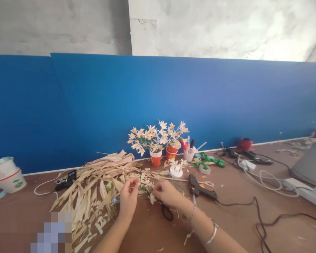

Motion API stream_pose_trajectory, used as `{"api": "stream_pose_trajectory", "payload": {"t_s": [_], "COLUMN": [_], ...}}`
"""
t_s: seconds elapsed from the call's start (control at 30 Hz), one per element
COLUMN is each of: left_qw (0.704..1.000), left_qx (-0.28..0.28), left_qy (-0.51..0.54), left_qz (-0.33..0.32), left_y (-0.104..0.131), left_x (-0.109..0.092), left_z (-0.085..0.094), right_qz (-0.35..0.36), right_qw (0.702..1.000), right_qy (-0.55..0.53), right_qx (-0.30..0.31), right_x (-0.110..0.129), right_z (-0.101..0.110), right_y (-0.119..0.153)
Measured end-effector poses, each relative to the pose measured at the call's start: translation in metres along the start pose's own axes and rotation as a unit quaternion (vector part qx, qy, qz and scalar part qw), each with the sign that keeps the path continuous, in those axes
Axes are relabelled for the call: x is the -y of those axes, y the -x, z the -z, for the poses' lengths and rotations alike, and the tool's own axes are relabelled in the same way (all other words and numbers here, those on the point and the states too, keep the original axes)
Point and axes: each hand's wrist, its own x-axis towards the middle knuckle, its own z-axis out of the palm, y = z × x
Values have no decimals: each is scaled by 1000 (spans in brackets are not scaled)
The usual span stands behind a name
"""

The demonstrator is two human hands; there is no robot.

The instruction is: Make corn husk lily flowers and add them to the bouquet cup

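My left hand (pixel 129 196) is raised over the table beside a heap of dry husk strips (pixel 88 189), its thumb and fingertips pinched together; anything between them is too small to make out. To its right, my right hand (pixel 164 192) has its fingers curled closed beside a small pale flower (pixel 152 199) with a bit of green; whether the fingers grip it is unclear. Black scissor handles (pixel 167 212) lie just below the right hand. Behind both hands, pale husk flowers (pixel 150 135) stand in red paper cups (pixel 156 160). A white round holder (pixel 176 171) carries more small flowers.
A black glue gun (pixel 200 188) lies right of my right hand, its cord running right. Green tape (pixel 210 160), a pen cup (pixel 189 154), power strips and white cables (pixel 268 181) lie farther right. A white bucket (pixel 12 181) stands far left. A blue partition (pixel 152 95) closes the back.
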Motion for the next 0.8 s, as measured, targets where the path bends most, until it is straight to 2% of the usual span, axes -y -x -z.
{"api": "stream_pose_trajectory", "payload": {"t_s": [0.1, 0.2, 0.3, 0.4, 0.57, 0.7, 0.73, 0.8], "left_qw": [997, 975, 937, 906, 878, 878, 881, 891], "left_qx": [44, 133, 211, 260, 279, 280, 274, 256], "left_qy": [15, 27, 75, 146, 197, 191, 189, 191], "left_qz": [59, 175, 268, 301, 337, 339, 335, 321], "left_y": [3, 8, 13, 15, 15, 16, 16, 16], "left_x": [-3, -10, -17, -20, -17, -14, -14, -12], "left_z": [-3, -7, -11, -12, -9, -9, -9, -9], "right_qz": [-4, 52, 120, 149, 165, 171, 159, 88], "right_qw": [998, 991, 983, 981, 982, 983, 985, 993], "right_qy": [-66, -119, -82, -42, -10, -20, -15, 45], "right_qx": [23, -38, -114, -113, -90, -66, -58, -62], "right_x": [-1, 7, 17, 22, 21, 22, 22, 19], "right_z": [11, 26, 36, 37, 32, 35, 37, 42], "right_y": [-2, 1, 6, 10, 9, 9, 9, 8]}}
